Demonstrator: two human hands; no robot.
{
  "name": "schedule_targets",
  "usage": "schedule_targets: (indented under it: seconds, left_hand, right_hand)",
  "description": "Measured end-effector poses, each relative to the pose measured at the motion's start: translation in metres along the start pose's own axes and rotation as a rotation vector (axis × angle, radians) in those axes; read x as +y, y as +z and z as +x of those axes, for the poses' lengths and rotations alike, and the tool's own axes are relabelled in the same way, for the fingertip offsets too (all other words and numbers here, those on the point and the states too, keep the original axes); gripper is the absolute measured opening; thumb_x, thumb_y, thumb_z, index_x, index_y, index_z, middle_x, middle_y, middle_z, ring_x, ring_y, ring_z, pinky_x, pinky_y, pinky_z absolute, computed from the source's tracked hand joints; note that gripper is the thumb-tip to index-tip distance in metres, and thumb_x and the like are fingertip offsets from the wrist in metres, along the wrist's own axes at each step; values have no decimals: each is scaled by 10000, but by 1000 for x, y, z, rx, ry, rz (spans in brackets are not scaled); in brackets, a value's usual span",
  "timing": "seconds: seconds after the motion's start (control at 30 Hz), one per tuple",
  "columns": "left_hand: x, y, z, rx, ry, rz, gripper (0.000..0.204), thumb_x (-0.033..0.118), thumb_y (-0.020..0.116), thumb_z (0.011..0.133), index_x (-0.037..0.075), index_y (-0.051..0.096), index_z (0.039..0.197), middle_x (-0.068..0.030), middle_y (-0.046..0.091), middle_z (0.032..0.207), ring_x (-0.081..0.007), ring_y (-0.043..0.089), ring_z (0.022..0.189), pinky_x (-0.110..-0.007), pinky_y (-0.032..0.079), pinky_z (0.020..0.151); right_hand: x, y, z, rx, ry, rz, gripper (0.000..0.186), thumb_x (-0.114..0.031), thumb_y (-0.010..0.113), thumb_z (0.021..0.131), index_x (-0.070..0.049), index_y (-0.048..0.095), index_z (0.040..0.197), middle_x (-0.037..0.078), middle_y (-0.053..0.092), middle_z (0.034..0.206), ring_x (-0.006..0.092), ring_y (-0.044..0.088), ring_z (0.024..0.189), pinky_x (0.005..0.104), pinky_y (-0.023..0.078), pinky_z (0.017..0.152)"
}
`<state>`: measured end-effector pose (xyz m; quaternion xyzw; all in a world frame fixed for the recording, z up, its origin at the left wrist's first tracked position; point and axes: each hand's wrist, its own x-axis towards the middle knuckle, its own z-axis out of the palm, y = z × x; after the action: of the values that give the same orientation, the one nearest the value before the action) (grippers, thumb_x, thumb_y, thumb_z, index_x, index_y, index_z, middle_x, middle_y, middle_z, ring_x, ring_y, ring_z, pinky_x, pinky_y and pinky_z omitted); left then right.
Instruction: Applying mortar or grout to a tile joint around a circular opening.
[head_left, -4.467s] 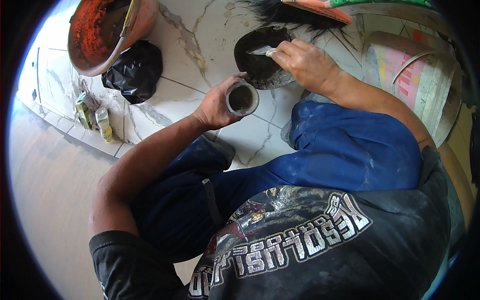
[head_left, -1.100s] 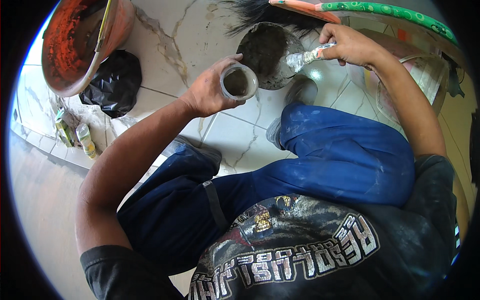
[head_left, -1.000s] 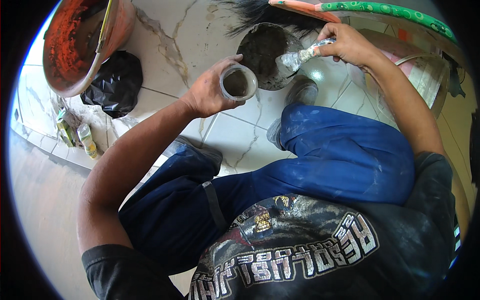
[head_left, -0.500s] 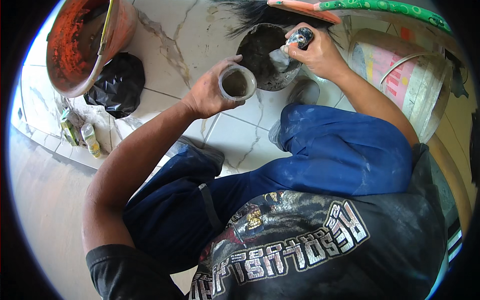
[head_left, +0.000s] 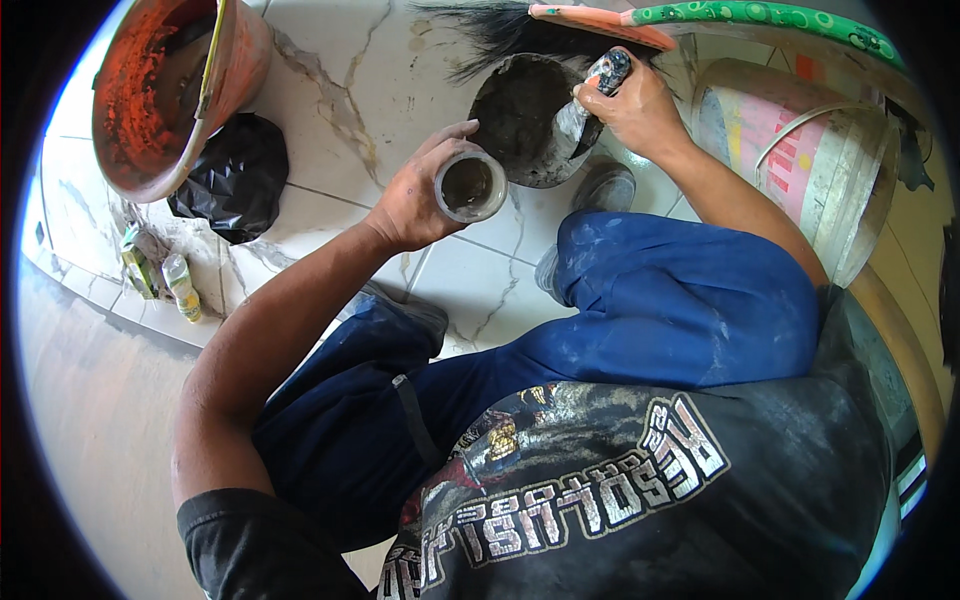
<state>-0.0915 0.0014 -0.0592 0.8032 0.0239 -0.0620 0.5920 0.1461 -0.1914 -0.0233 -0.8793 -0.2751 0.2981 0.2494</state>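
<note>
My left hand (head_left: 412,202) is wrapped round a small clear plastic cup (head_left: 494,198) with grey matter inside, its mouth facing up. Just beyond and to the right of the cup stands a round dark bowl (head_left: 488,103) with wet grey paste, like mortar or cement, spread over its inside. A trowel (head_left: 572,124) is gripped in my right hand (head_left: 640,110) by its dark, mottled handle. Its paste-smeared blade reaches over the right side of the bowl; whether the tip touches the paste I cannot tell.
An orange bucket (head_left: 247,75) stands at the far left, beside a black plastic bag (head_left: 238,180). Near them is a small bottle (head_left: 181,285). A black-bristled broom (head_left: 600,25) lies behind the bowl. At the right a pale bucket (head_left: 790,165) lies tilted near my forearm.
The trowel blade has turned and now shows a dark edge by the bowl's right side. My left hand and the cup have shifted slightly left and nearer to me.
</note>
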Motion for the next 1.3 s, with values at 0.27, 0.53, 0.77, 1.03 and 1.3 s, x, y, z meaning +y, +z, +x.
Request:
schedule_targets:
  seconds: [0.27,0.53,0.77,1.03,1.3]
  left_hand:
    - [0,-2,1,-88,-56,-17,631,187,868,676,45,591,1226,-209,521,1443,-356,502,1355,-429,417,1116]
    - [-3,-1,-1,-67,-43,-16,657,181,871,666,41,583,1239,-247,531,1418,-386,533,1311,-429,448,1087]
    - [-3,-3,1,-120,-123,-49,691,192,882,673,31,574,1270,-196,470,1506,-340,500,1358,-415,411,1122]
    - [0,2,0,-79,-88,-82,653,205,872,675,32,592,1239,-262,513,1435,-373,474,1378,-426,407,1126]
    - [2,6,-2,-73,-136,-106,665,197,885,656,53,602,1241,-237,478,1483,-360,432,1418,-420,379,1147]
  right_hand:
    - [-4,6,8,-10,-18,-56,328,-320,711,793,-35,602,913,150,681,771,338,679,756,425,532,750]
    - [-18,6,13,-289,-222,118,262,-175,738,835,-55,611,1030,96,631,788,224,590,712,341,495,711]
    - [-10,14,0,-251,-626,124,280,-63,748,807,-52,629,1060,113,680,921,273,679,823,364,534,765]
    - [20,24,-15,-348,-398,295,280,-52,767,832,-40,624,1072,84,667,964,183,669,890,306,528,799]
    - [44,46,-9,-271,-164,622,283,-140,778,881,-46,607,1086,41,672,927,118,629,811,293,535,737]
